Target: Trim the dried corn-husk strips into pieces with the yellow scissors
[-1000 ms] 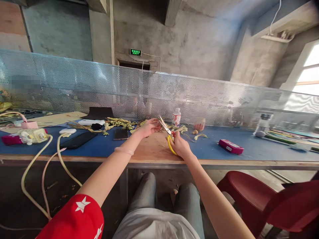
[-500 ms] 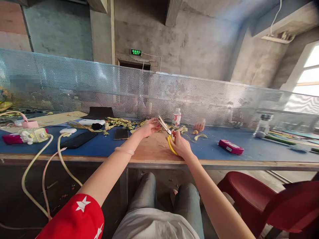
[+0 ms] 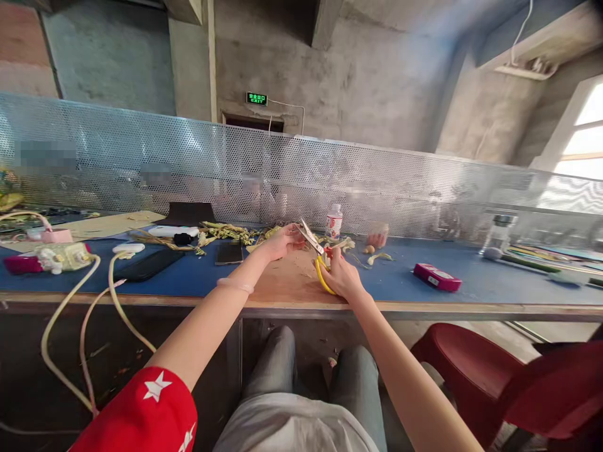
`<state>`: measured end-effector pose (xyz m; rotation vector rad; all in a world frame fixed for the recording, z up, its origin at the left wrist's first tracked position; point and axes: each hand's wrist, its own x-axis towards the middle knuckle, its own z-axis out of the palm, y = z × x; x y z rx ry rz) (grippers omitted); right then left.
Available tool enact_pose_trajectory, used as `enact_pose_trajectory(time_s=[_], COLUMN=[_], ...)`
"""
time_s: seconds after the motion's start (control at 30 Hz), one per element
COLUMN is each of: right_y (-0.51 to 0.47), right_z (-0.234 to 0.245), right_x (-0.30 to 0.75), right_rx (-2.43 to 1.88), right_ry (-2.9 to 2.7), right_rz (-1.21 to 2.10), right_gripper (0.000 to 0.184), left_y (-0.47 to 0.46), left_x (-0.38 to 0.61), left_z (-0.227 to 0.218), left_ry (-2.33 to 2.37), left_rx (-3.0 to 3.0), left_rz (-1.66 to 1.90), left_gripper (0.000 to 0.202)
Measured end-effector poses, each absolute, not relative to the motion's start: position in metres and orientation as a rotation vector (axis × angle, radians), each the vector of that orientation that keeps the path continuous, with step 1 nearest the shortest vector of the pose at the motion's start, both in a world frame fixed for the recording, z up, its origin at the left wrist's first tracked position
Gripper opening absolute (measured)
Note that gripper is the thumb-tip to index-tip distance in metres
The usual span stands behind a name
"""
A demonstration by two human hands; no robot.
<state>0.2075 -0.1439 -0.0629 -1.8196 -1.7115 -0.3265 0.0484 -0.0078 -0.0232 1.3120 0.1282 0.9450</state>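
Right hand partly hides yellow-handled scissors; anything in the left hand is too small to tell; window cut off at right edge.

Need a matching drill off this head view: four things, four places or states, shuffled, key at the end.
Column 1
1. scissors
2. white bottle
3. red seat
4. exit sign

Column 2
A. lit green on the far side
B. below the level of the blue tabletop
C. in the right hand
D. upright in front of the mesh panel

Pairs: 1-C, 2-D, 3-B, 4-A
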Motion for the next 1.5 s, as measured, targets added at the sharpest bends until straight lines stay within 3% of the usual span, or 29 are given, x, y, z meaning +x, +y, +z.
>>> enact_pose_trajectory(time_s=[0.77, 1.33, 1.5], right_y=[-0.138, -0.137, -0.141], right_z=[-0.066, -0.07, -0.068], right_x=[0.211, 0.219, 0.216], right_rx=[-1.792, -1.547, -1.474], right_ry=[-1.679, -1.481, -1.535], right_rz=[-0.439, -0.491, -0.6], right_gripper=[0.038, 0.045, 0.045], left_y=[-0.007, -0.01, -0.017], left_x=[0.048, 0.044, 0.04], left_z=[-0.024, -0.016, -0.013], left_ry=[0.096, 0.036, 0.049], left_rx=[1.314, 1.247, 1.254], left_rz=[0.946, 0.921, 0.836], left_gripper=[0.02, 0.01, 0.02])
